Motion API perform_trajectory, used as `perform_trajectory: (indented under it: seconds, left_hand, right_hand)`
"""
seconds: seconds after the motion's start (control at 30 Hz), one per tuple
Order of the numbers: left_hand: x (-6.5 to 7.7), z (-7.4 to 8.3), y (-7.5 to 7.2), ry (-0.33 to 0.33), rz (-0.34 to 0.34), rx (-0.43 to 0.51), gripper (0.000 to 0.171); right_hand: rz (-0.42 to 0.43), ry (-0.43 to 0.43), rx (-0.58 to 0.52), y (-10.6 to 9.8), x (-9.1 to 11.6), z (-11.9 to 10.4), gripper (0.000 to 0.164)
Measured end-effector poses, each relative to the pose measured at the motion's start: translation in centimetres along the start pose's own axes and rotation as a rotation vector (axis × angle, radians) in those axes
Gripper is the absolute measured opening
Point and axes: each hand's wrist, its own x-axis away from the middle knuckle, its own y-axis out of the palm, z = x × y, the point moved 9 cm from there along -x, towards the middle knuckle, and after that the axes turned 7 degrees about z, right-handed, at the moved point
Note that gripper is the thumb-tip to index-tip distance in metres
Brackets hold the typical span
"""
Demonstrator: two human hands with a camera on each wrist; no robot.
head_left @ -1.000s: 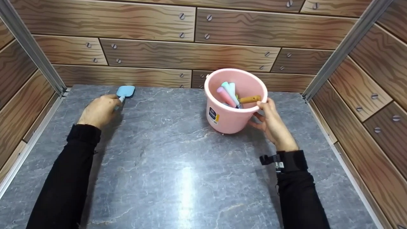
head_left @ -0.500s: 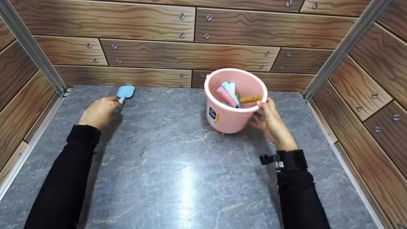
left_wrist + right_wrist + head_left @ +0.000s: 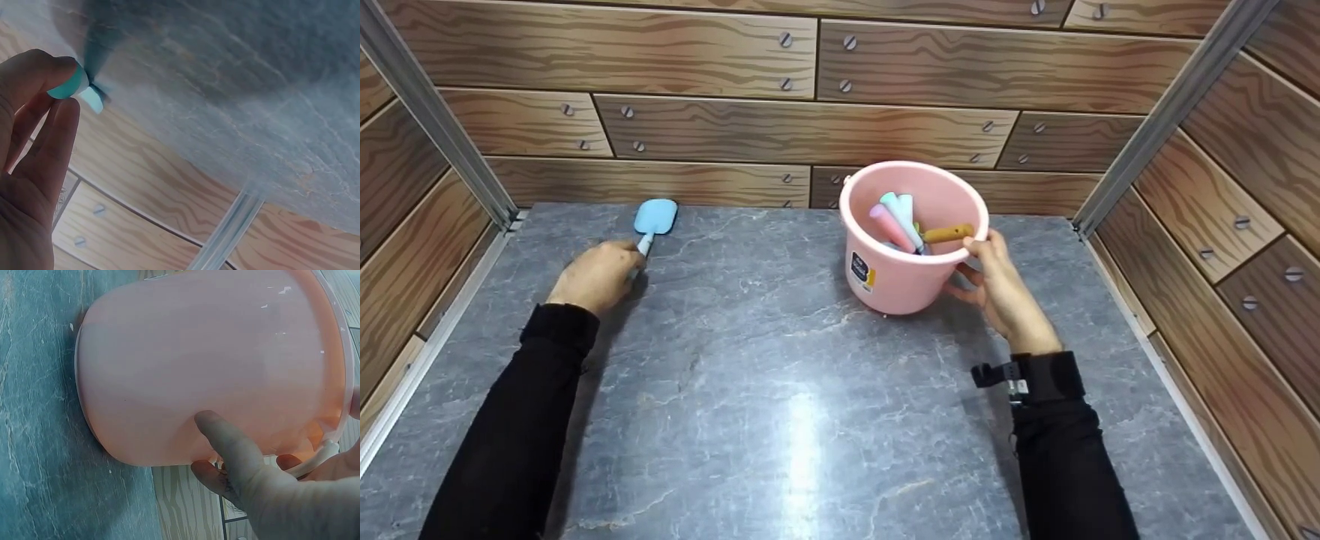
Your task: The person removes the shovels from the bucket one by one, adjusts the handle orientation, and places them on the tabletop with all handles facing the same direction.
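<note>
My left hand (image 3: pixel 596 277) pinches the handle end of a small light-blue spatula (image 3: pixel 655 217) at the far left of the grey surface. In the left wrist view, the teal end of the spatula's handle (image 3: pixel 68 84) sits between thumb and fingers. A pink bucket (image 3: pixel 896 289) stands right of centre towards the back wall. My right hand (image 3: pixel 1009 296) holds it at the right side, thumb on the rim and fingers against the outer wall. Inside lie a pink handle (image 3: pixel 891 227), pale green and blue handles (image 3: pixel 901 210) and a brown handle (image 3: pixel 949 233); their lower ends are hidden.
The grey marbled tabletop (image 3: pixel 780 360) is bounded by a wood-print back wall (image 3: pixel 705 124) and side walls (image 3: pixel 1245 240). Metal posts (image 3: pixel 1155 120) stand in the back corners. The bucket's white handle (image 3: pixel 315 461) hangs by the right fingers.
The left hand has drawn slightly nearer the body, and more of the spatula's handle shows beyond the fingers. Right hand and bucket have stayed in place.
</note>
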Motion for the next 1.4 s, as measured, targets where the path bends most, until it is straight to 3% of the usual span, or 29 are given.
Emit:
perform_trajectory:
  seconds: [0.33,0.7,0.93,1.4]
  left_hand:
    - [-0.6,0.9,-0.6,-0.019,-0.016,-0.02,0.004]
    - [-2.7,4.2,-1.8,0.019,-0.004,-0.078,0.027]
    - [-4.2,6.4,-2.6,0.025,0.053,-0.063,0.028]
    - [-7.6,10.8,-3.2,0.024,0.065,-0.004,0.053]
  right_hand:
    - [0.005,-0.002,0.001,-0.1,0.0,0.0,0.069]
    - [-0.01,-0.005,-0.003,0.1,0.0,0.0,0.069]
    - [-0.009,-0.003,-0.007,0.2,0.0,0.0,0.07]
    - [0.004,0.002,0.003,0.0,-0.2,0.2,0.071]
